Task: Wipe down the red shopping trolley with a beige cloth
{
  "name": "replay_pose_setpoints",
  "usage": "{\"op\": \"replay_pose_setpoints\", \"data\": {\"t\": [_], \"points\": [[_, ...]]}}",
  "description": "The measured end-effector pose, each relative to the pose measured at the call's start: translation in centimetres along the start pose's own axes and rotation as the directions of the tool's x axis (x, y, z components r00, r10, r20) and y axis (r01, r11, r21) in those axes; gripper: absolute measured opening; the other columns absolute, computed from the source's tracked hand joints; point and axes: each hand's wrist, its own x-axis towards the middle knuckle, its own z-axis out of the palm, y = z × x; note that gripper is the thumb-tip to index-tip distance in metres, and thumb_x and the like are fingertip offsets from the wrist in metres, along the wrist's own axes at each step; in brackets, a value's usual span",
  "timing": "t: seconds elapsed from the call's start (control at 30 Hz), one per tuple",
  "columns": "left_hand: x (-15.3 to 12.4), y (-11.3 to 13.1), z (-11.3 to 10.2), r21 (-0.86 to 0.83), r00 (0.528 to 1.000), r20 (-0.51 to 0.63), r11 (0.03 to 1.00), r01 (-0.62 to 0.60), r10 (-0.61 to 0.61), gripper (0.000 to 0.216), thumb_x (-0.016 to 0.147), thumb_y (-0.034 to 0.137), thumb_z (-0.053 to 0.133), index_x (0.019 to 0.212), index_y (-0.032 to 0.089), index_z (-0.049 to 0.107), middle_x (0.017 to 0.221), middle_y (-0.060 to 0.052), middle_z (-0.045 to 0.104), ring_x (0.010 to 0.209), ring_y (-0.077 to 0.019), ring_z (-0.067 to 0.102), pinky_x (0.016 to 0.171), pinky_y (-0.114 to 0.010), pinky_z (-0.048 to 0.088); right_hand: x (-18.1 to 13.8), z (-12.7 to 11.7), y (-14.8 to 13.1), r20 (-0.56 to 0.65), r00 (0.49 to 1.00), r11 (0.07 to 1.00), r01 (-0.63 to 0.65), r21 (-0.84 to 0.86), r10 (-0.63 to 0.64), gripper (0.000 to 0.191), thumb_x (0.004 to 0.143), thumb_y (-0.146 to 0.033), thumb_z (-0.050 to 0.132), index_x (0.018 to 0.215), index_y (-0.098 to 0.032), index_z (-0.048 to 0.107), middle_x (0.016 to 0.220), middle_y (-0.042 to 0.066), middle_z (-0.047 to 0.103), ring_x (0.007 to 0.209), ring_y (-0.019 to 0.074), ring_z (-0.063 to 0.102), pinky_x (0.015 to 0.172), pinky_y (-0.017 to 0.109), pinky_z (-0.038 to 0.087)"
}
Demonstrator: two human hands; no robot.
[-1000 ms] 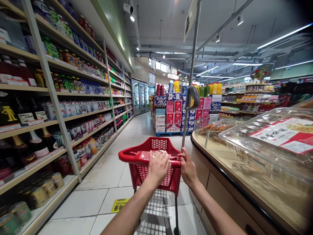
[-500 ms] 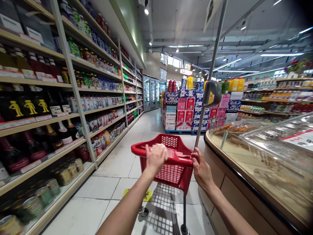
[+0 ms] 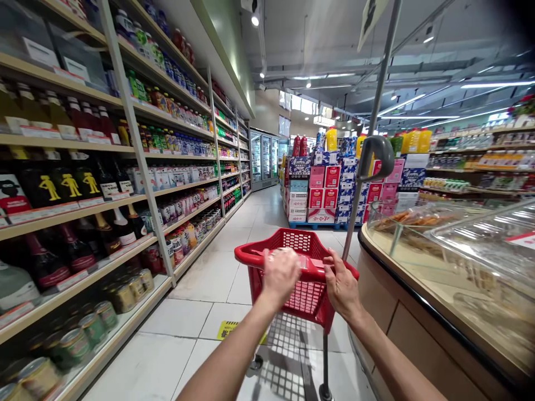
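Note:
A red plastic shopping cart (image 3: 307,298) stands in front of me, its basket of open lattice. My left hand (image 3: 281,275) is closed over the middle of the cart's red handle (image 3: 246,253). A pale, blurred patch shows at its knuckles, and I cannot make out what it is. Toward the right end of the handle, my right hand (image 3: 343,287) has its fingers curled over the bar. Both forearms reach in from the bottom of the view. The undersides of the fingers are hidden.
Tall shelves (image 3: 184,223) of bottles and cans line the left. A rounded counter (image 3: 397,289) with clear lids stands close on the right, beside a metal pole (image 3: 355,206). Stacked drink cartons (image 3: 324,195) stand ahead, with glass-door coolers (image 3: 263,159) beyond. A yellow sign (image 3: 228,329) is on the floor.
The view has turned slightly left, so the scene sits farther right. My right hand has moved inward from the handle's right corner. My left hand remains at the handle.

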Motion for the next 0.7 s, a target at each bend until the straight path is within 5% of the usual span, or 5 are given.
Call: {"op": "replay_pose_setpoints", "data": {"t": [0.1,0.3,0.47,0.63,0.7], "points": [[-0.2,0.0,0.4,-0.031,0.981,0.019,0.981,-0.191,0.192,0.027,0.087,0.037,0.038,0.108,0.031,0.054,0.117,0.003,0.058,0.110,-0.0176,0.051,0.109,-0.051,0.008,0.0,0.2,0.0,-0.007,1.000,1.000,-0.004,0.022,0.004,0.049,0.086,-0.041,0.031,0.130,-0.021,0.035,0.103,0.006,0.061,0.092,0.0196,0.057,0.080,0.037,0.047],[-0.3,-1.9,-0.4,0.041,0.994,-0.086,0.996,0.074,-0.070,0.027,0.089,0.029,0.035,0.103,0.025,0.057,0.112,-0.002,0.062,0.104,-0.0190,0.054,0.108,-0.052,0.006,-0.1,0.3,0.1,0.001,0.997,0.997,0.074,-0.026,-0.074,0.046,0.086,-0.040,0.030,0.127,-0.021,0.038,0.103,0.006,0.061,0.092,0.0208,0.056,0.082,0.040,0.045],[-0.3,-0.3,0.2,-0.016,0.967,0.004,0.967,-0.254,0.254,0.028,0.088,0.036,0.037,0.110,0.029,0.053,0.119,0.002,0.057,0.110,-0.0169,0.051,0.109,-0.048,0.006,-0.3,0.5,0.6,0.006,0.996,0.996,0.085,-0.028,-0.085,0.047,0.086,-0.040,0.029,0.128,-0.020,0.037,0.100,0.006,0.062,0.090,0.0205,0.056,0.082,0.040,0.044],[-0.9,-4.2,-1.1,0.089,0.986,-0.154,0.993,0.084,-0.070,0.029,0.089,0.027,0.033,0.103,0.023,0.058,0.109,-0.003,0.063,0.102,-0.0205,0.056,0.107,-0.053,0.008,-0.5,0.3,0.5,0.025,0.992,0.992,0.124,-0.022,-0.124,0.045,0.086,-0.039,0.030,0.127,-0.021,0.038,0.096,0.005,0.063,0.088,0.0196,0.055,0.081,0.038,0.043],[-1.2,-4.2,-0.9,0.102,0.985,-0.160,0.991,0.084,-0.067,0.029,0.090,0.026,0.032,0.105,0.025,0.057,0.111,-0.002,0.062,0.105,-0.0201,0.054,0.107,-0.053,0.009,-0.5,0.5,0.2,0.023,0.989,0.987,0.148,-0.056,-0.146,0.045,0.086,-0.038,0.031,0.127,-0.020,0.039,0.094,0.005,0.064,0.084,0.0200,0.056,0.082,0.041,0.040]]}}
